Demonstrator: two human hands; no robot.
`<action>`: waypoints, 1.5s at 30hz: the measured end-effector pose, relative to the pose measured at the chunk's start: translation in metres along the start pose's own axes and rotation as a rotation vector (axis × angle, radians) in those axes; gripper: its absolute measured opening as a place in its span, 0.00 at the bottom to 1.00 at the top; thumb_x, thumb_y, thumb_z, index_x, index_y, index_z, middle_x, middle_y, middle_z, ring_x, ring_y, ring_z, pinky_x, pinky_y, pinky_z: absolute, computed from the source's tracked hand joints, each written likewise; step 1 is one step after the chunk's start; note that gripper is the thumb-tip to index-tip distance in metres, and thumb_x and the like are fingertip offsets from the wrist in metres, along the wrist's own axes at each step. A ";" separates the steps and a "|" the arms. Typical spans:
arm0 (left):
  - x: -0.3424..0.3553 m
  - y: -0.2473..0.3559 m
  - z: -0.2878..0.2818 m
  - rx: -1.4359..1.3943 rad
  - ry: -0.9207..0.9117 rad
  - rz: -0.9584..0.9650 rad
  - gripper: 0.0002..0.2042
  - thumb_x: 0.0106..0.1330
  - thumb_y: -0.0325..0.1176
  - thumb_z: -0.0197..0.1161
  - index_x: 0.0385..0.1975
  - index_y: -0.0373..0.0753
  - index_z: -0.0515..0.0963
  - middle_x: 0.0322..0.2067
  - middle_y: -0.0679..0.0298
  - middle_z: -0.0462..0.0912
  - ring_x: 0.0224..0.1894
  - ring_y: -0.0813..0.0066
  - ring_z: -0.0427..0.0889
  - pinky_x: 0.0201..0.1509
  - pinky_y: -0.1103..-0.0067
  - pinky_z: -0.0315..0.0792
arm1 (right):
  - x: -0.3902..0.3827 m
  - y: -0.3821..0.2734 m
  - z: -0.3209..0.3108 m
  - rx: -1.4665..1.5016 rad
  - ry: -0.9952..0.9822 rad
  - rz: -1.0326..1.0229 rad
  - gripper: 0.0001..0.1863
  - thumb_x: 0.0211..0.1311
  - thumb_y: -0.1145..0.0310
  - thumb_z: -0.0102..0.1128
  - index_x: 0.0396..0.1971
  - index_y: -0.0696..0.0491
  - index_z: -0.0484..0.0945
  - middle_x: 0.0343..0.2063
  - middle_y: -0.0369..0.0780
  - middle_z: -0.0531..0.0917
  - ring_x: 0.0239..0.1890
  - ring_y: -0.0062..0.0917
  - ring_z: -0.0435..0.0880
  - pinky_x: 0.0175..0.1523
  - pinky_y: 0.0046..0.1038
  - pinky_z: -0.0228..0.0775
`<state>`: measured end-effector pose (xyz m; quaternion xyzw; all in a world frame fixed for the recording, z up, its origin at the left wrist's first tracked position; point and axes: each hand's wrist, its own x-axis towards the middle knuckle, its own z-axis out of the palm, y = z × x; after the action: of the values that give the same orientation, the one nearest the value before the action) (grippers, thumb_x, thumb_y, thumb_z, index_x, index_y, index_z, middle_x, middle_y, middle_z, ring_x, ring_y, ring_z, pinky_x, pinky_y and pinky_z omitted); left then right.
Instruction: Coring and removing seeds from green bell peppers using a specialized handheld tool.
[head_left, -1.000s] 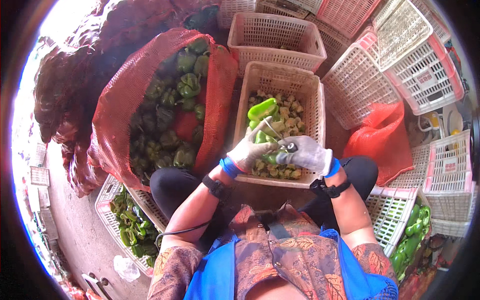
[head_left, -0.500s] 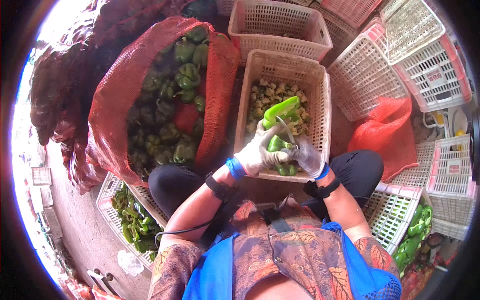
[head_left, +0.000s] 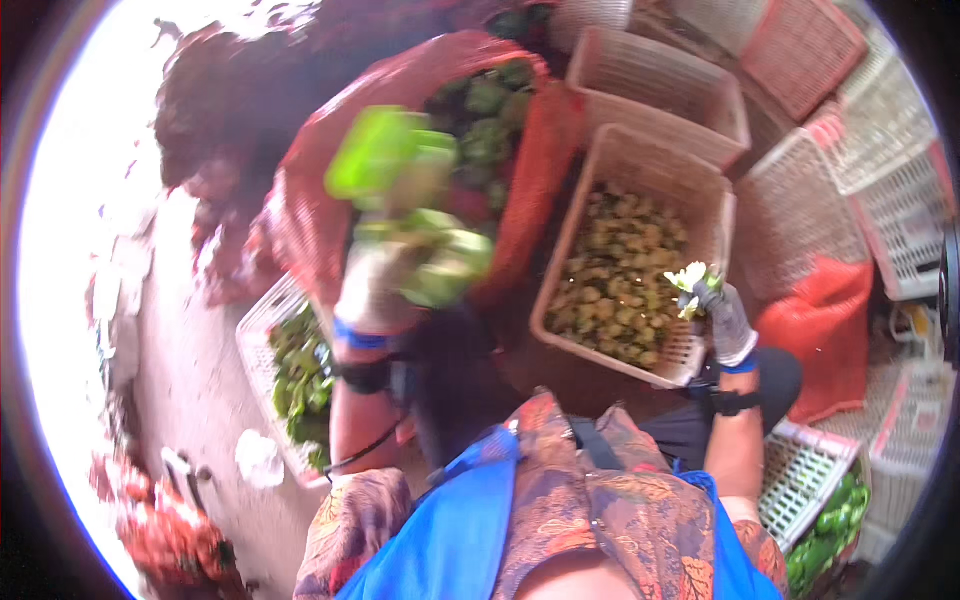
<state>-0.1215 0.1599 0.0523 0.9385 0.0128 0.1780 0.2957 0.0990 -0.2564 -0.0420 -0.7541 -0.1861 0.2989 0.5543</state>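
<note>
My left hand [head_left: 380,285], in a pale glove, is raised over the front of a red mesh bag [head_left: 315,185] of whole green bell peppers. It holds cut pieces of green bell pepper [head_left: 375,155], smeared by motion. Off to the right, my gloved right hand [head_left: 732,325] is closed on a pale pepper core [head_left: 693,285] with seeds, at the right rim of a crate [head_left: 655,150]. Many cut-out pepper cores [head_left: 620,285] lie in that crate. Any blade in the right hand cannot be made out.
A low crate [head_left: 258,330] of cut green peppers stands at left, beside a crumpled plastic bag [head_left: 259,458]. An open crate [head_left: 660,85] sits behind the core crate. At right are stacked crates [head_left: 900,235], a red mesh sack [head_left: 832,335] and more green peppers [head_left: 835,525].
My hands have parted. The left has swung left with the pepper pieces; the right has moved right with a core. The view has shifted, and the curved blade seen earlier no longer shows.
</note>
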 end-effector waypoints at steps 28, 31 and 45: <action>0.113 -0.023 0.071 -1.452 -0.333 -0.235 0.30 0.57 0.42 0.72 0.56 0.34 0.70 0.50 0.58 0.79 0.52 0.68 0.77 0.59 0.73 0.71 | 0.024 -0.089 0.123 -0.091 0.006 -0.408 0.30 0.59 0.71 0.56 0.63 0.59 0.66 0.22 0.37 0.80 0.20 0.16 0.73 0.27 0.22 0.68; 0.100 0.022 0.094 -1.658 -0.367 -0.367 0.32 0.55 0.39 0.73 0.59 0.36 0.68 0.58 0.55 0.74 0.59 0.62 0.74 0.65 0.66 0.68 | 0.003 -0.124 0.127 -0.182 0.176 -0.165 0.34 0.55 0.68 0.57 0.64 0.58 0.63 0.22 0.50 0.79 0.23 0.33 0.82 0.33 0.35 0.73; 0.089 0.066 0.187 -1.461 -0.023 -0.324 0.20 0.67 0.26 0.58 0.59 0.35 0.69 0.56 0.58 0.77 0.54 0.71 0.78 0.57 0.77 0.74 | -0.028 -0.023 0.086 -0.429 0.120 0.103 0.26 0.61 0.73 0.52 0.61 0.49 0.69 0.29 0.47 0.83 0.33 0.34 0.85 0.43 0.30 0.75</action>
<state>0.0207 0.0138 -0.0237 0.4914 0.0264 0.0854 0.8663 0.0231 -0.2039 -0.0312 -0.8795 -0.1734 0.2352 0.3755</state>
